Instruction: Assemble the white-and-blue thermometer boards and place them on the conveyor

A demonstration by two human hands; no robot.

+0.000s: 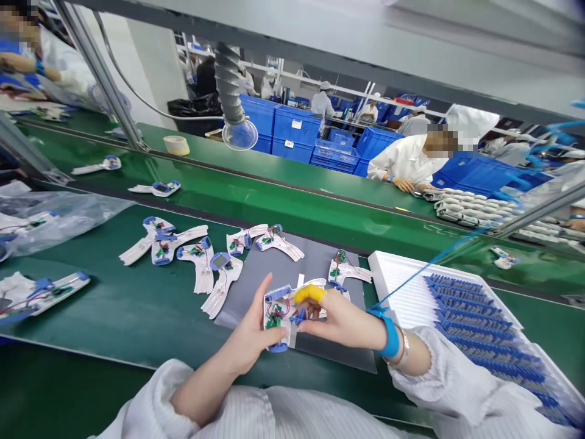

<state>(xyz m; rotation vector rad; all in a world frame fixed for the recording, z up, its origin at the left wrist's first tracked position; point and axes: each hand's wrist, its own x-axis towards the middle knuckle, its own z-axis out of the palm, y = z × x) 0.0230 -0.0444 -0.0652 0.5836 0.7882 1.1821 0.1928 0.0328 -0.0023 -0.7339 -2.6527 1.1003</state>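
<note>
My left hand (pixel 249 335) is closed round the head of a gun-shaped white housing half (pixel 284 294) with blue ends, red wires and a green circuit board inside. My right hand (pixel 340 320), with a yellow cot on a finger and a blue strap at the wrist, pinches a small blue plastic part (pixel 299 316) against the housing's inner side. What looks like a coil spring shows beside that part; my fingers partly hide it. Under both hands lies a dark grey mat (pixel 256 277). Just beyond them rests another wired housing half (pixel 350 271).
Several similar housing halves (pixel 196 259) lie left of the mat. On the right, a white tray (pixel 402 268) holds rows of blue parts (pixel 475 323). A blue cord (pixel 429 262) runs from my wrist strap. Behind is a green conveyor (pixel 274 195); a co-worker (pixel 406 158) sits across it.
</note>
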